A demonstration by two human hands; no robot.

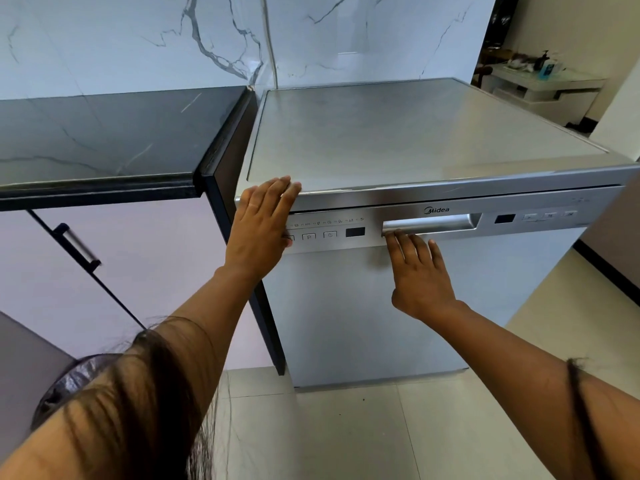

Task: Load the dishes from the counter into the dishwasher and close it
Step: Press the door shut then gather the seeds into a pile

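Left hand and right hand rest flat, fingers straight, against the dishwasher front — door apparently shut, task likely finished.

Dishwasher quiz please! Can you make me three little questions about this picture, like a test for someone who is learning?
1. True or false: the door of the dishwasher hangs wide open.
2. Pick one. The right hand has its straight fingers:
A) just under the handle recess
B) on the black counter
C) round the cupboard handle
3. One word: which hand covers the end of the button panel?

Key
1. False. The door stands up against the machine.
2. A.
3. Left. The left hand lies flat over that corner.
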